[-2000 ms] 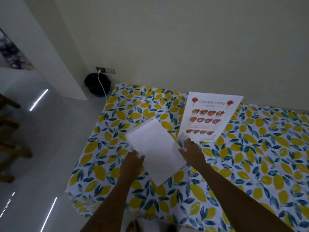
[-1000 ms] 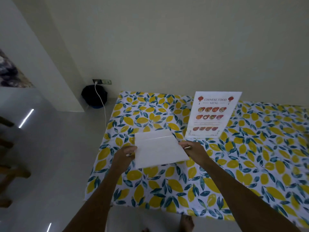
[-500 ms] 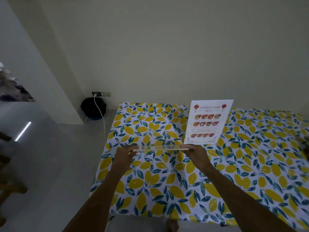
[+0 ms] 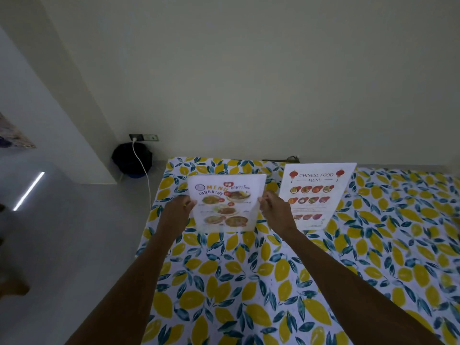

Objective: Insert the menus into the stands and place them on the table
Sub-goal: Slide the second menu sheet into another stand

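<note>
A clear stand holding a colourful food menu [image 4: 225, 202] is upright over the far left part of the table, its printed side facing me. My left hand [image 4: 178, 212] grips its left edge and my right hand [image 4: 275, 210] grips its right edge. Its lower edge sits at or just above the cloth; I cannot tell if it touches. To the right, a second stand with a white "Chinese Food Menu" sheet [image 4: 317, 195] stands upright on the table [image 4: 273, 282], which is covered in a yellow lemon-print cloth.
The table's left edge drops to a pale floor. A black bin [image 4: 132, 158] sits in the corner by the wall, with a white cable [image 4: 143, 170] running from a wall socket [image 4: 143, 137]. A plain wall runs right behind the table.
The stand with the menu lay flat and blank side up on the cloth. Both hands lifted it, tipped it upright and turned its printed face toward me, moving it further back.
</note>
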